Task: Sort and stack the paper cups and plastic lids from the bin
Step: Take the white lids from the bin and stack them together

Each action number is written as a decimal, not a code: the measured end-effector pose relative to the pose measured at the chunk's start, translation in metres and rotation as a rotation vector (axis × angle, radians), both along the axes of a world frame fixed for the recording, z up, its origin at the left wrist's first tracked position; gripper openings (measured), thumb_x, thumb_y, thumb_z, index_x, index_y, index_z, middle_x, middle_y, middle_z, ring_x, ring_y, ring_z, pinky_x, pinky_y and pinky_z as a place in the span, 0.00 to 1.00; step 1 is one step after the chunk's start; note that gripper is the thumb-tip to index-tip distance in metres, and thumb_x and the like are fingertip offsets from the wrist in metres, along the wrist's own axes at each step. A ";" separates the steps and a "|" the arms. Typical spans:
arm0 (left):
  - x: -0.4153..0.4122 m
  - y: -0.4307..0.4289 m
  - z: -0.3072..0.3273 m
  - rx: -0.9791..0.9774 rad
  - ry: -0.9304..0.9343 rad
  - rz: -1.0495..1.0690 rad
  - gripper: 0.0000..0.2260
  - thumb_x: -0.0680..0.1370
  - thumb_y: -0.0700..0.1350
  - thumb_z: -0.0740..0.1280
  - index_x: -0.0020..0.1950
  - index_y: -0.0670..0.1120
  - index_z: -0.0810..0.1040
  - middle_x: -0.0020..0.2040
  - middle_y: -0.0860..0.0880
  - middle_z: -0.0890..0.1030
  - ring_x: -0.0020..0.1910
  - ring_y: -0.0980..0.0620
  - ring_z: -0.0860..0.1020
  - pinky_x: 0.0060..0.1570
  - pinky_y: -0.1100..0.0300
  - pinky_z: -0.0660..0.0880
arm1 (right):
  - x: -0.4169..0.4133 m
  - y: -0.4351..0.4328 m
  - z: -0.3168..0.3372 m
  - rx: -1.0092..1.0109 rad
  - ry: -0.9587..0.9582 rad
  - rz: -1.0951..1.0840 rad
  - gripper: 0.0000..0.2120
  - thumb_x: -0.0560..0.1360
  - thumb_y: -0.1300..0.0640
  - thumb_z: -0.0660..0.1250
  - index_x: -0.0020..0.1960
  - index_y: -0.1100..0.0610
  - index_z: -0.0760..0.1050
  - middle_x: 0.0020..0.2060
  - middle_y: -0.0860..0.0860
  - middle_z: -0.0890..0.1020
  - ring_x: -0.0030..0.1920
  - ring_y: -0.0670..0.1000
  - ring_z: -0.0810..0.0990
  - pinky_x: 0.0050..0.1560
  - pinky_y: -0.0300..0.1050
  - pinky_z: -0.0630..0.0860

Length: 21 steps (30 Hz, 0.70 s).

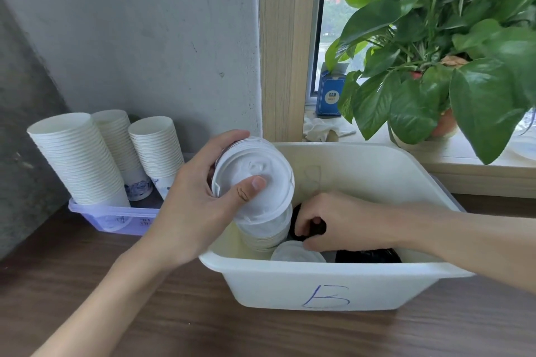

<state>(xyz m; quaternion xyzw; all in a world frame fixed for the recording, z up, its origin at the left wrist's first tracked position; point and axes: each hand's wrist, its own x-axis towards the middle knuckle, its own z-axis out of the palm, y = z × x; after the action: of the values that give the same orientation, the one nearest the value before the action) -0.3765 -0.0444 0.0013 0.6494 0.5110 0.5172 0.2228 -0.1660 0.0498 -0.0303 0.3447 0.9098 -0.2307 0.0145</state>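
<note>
Two hands busy: my left hand (197, 200) grips a stack of white lids (261, 159) over the white bin (290, 284); my right hand (336, 220) pinches a black lid (317, 227) inside it. Lid-sorting step, I judge. Next: lift the black lid clear and start a separate pile.

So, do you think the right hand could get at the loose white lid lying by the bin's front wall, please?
Probably yes: the right hand is inside the bin, right beside the loose white lid, whose top lies uncovered. Its fingers pinch a black lid, though.
</note>
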 end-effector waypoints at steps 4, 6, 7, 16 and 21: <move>0.000 0.000 0.000 0.005 0.004 -0.009 0.22 0.71 0.54 0.73 0.63 0.61 0.73 0.54 0.69 0.80 0.54 0.67 0.78 0.49 0.76 0.72 | -0.001 0.000 -0.004 -0.019 -0.086 0.007 0.15 0.72 0.52 0.71 0.59 0.52 0.79 0.53 0.44 0.81 0.52 0.45 0.78 0.54 0.42 0.75; 0.000 0.000 0.000 0.003 0.005 -0.013 0.22 0.72 0.54 0.75 0.63 0.60 0.73 0.54 0.69 0.80 0.54 0.67 0.78 0.50 0.76 0.72 | -0.003 0.000 -0.004 -0.037 -0.084 0.013 0.15 0.72 0.52 0.71 0.59 0.50 0.79 0.52 0.43 0.81 0.50 0.44 0.78 0.51 0.38 0.75; 0.000 0.000 0.000 -0.001 0.004 -0.011 0.22 0.72 0.53 0.75 0.63 0.60 0.73 0.54 0.69 0.80 0.54 0.67 0.78 0.50 0.76 0.72 | -0.004 0.001 -0.005 -0.043 -0.082 0.019 0.15 0.72 0.53 0.71 0.58 0.49 0.80 0.50 0.43 0.81 0.48 0.43 0.77 0.49 0.37 0.74; -0.003 0.003 -0.003 -0.005 0.030 -0.009 0.23 0.72 0.53 0.74 0.65 0.59 0.73 0.56 0.68 0.80 0.56 0.65 0.78 0.52 0.74 0.72 | -0.008 0.005 -0.014 -0.062 -0.070 0.012 0.07 0.71 0.52 0.72 0.49 0.47 0.82 0.44 0.48 0.81 0.44 0.48 0.78 0.46 0.45 0.76; -0.003 0.003 -0.005 -0.009 0.029 -0.005 0.23 0.73 0.51 0.75 0.67 0.57 0.73 0.56 0.67 0.80 0.56 0.65 0.78 0.52 0.74 0.72 | -0.011 0.008 -0.015 -0.020 -0.017 -0.036 0.02 0.70 0.55 0.71 0.43 0.52 0.82 0.41 0.47 0.82 0.40 0.46 0.78 0.40 0.40 0.74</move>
<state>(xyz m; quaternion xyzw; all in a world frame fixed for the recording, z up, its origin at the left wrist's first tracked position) -0.3798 -0.0411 -0.0033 0.6572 0.5148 0.5048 0.2198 -0.1773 0.0574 -0.0457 0.3629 0.9009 -0.2372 0.0214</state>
